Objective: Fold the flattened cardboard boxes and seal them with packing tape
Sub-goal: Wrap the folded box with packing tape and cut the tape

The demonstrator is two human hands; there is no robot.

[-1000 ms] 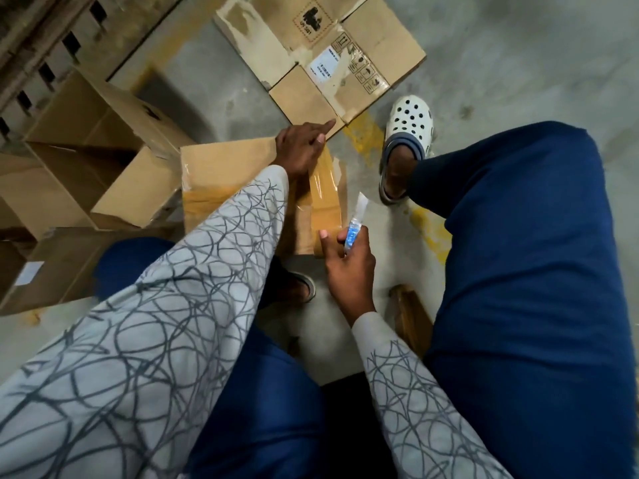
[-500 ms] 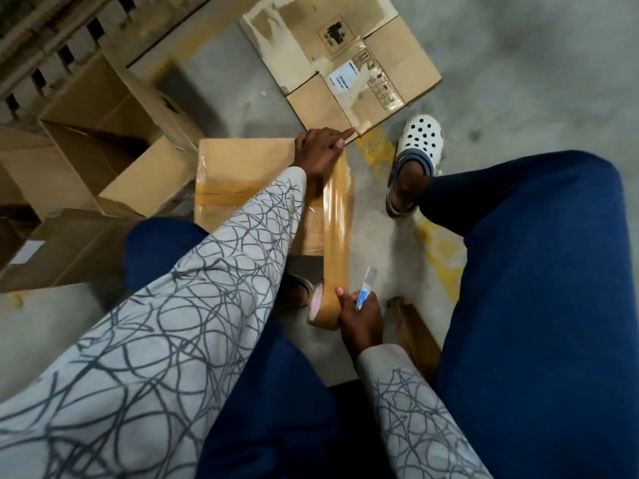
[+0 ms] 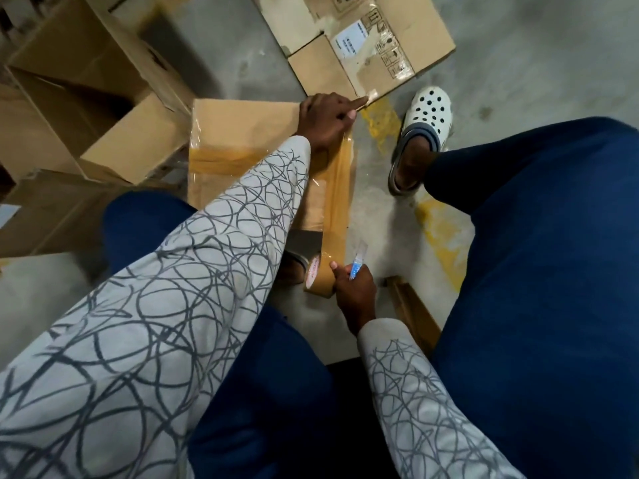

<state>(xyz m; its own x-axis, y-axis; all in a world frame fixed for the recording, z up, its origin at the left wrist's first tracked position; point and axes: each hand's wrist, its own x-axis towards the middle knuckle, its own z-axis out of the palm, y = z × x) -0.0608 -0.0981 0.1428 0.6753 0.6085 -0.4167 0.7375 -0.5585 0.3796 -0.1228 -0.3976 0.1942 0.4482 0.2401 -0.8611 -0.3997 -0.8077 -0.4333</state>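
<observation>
Rough concrete floor (image 3: 518, 81); left hand (image 3: 326, 121) presses glossy tape (image 3: 340, 188) onto cardboard box (image 3: 242, 126); right hand (image 3: 354, 292) grips roll (image 3: 320, 276), blue cutter (image 3: 356, 266).

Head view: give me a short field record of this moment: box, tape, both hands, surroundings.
box: folded cardboard box on floor, between the knees
tape: brown strip stretched from box top to tape roll
left: left hand presses strip's far end onto box
right: right hand grips tape roll plus small blue tool
nearby: flattened box ahead; open boxes at left
</observation>
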